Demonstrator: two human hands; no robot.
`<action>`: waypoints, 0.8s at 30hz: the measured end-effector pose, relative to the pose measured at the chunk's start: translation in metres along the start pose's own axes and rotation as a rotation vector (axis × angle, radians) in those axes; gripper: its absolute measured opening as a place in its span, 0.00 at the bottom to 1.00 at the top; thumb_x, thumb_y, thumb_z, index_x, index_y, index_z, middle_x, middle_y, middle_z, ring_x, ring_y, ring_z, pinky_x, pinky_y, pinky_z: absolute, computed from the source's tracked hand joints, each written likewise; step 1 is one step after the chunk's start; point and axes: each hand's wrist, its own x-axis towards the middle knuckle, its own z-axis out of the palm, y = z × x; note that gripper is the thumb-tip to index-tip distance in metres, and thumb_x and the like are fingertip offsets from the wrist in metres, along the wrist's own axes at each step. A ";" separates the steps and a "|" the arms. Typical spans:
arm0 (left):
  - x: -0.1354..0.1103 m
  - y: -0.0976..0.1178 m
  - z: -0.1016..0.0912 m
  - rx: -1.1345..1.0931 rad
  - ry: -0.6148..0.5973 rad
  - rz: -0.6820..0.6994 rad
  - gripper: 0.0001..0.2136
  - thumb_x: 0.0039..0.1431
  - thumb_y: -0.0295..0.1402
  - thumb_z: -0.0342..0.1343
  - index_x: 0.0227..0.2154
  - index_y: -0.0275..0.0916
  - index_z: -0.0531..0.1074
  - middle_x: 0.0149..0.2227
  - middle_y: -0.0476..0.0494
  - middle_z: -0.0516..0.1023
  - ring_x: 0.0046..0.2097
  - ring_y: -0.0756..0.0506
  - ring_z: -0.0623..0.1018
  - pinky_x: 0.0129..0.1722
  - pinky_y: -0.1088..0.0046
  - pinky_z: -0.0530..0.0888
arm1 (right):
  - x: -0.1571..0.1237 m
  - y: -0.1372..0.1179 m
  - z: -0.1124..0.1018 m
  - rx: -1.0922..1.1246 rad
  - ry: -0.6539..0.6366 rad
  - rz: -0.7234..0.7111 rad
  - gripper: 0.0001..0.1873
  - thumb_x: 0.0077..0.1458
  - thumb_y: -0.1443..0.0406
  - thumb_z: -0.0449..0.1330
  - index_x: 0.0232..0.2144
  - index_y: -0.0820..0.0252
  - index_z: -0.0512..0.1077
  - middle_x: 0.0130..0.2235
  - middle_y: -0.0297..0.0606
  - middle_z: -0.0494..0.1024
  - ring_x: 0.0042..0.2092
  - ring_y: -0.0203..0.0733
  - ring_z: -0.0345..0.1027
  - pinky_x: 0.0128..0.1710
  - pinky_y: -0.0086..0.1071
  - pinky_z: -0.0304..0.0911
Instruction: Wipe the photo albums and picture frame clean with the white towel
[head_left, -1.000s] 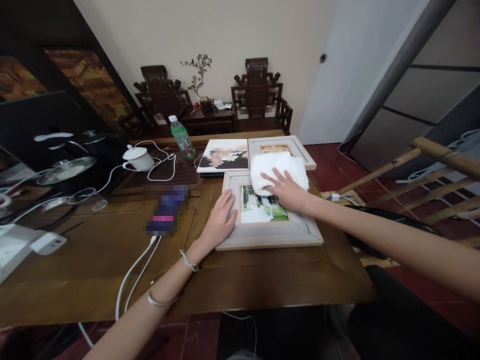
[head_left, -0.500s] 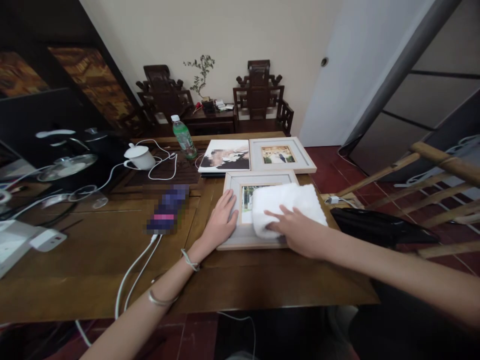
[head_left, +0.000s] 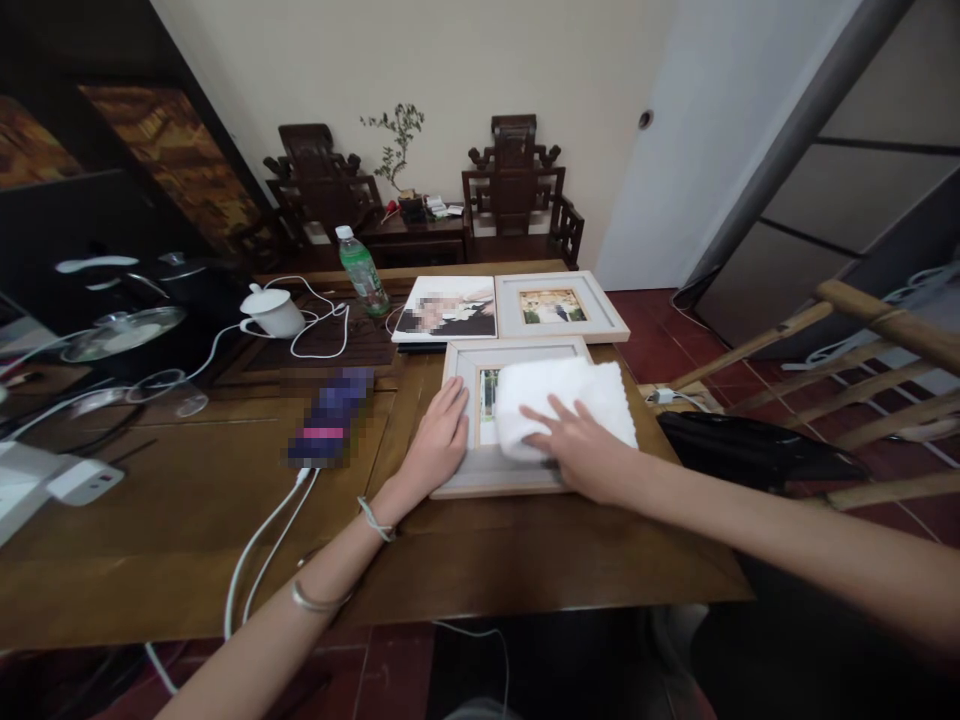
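A pale wooden picture frame [head_left: 496, 478] lies flat on the brown table [head_left: 525, 560] in front of me. My left hand [head_left: 436, 445] rests flat on the frame's left border, fingers stretched out. My right hand [head_left: 576, 448] presses flat on a folded white cloth [head_left: 562, 395] that covers most of the frame's glass and photo. A second, similar frame [head_left: 559, 306] lies just behind it, and an unframed photo print [head_left: 448, 310] lies to that frame's left.
A phone [head_left: 330, 418] on a white cable [head_left: 259, 550], a white teapot [head_left: 271, 312] and a green bottle [head_left: 361, 270] stand to the left. Pans and lids fill the far left. A black bag [head_left: 750, 450] and a wooden chair [head_left: 885, 340] are at the right.
My right hand drew the white cloth from the frame's far edge toward me over the glass, then slightly back left. The second frame's photo is uncovered. My left hand stayed put.
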 end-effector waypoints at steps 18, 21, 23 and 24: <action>0.001 0.001 -0.002 -0.020 -0.027 -0.008 0.21 0.64 0.31 0.42 0.58 0.32 0.63 0.64 0.33 0.59 0.66 0.38 0.57 0.64 0.51 0.56 | 0.028 -0.007 -0.021 0.026 -0.167 0.061 0.36 0.47 0.79 0.51 0.58 0.55 0.65 0.67 0.45 0.49 0.64 0.73 0.40 0.53 0.71 0.51; 0.001 0.002 -0.002 -0.014 -0.028 -0.017 0.21 0.64 0.31 0.42 0.57 0.32 0.64 0.64 0.34 0.60 0.66 0.38 0.57 0.64 0.52 0.56 | -0.002 -0.031 -0.036 0.126 -0.252 -0.011 0.36 0.47 0.80 0.50 0.57 0.53 0.66 0.66 0.40 0.53 0.64 0.68 0.46 0.53 0.64 0.58; 0.002 0.003 -0.002 -0.022 -0.023 -0.031 0.20 0.64 0.31 0.42 0.57 0.32 0.65 0.63 0.34 0.60 0.66 0.38 0.58 0.64 0.53 0.55 | -0.015 -0.044 -0.041 0.152 -0.273 -0.053 0.35 0.47 0.79 0.50 0.57 0.53 0.66 0.66 0.39 0.54 0.63 0.67 0.48 0.52 0.61 0.61; 0.002 0.004 -0.002 -0.031 -0.018 -0.042 0.20 0.64 0.31 0.42 0.57 0.33 0.65 0.63 0.34 0.61 0.66 0.39 0.58 0.65 0.53 0.55 | -0.018 -0.050 -0.041 0.145 -0.271 -0.076 0.33 0.48 0.78 0.51 0.56 0.54 0.67 0.66 0.40 0.54 0.63 0.69 0.48 0.52 0.61 0.61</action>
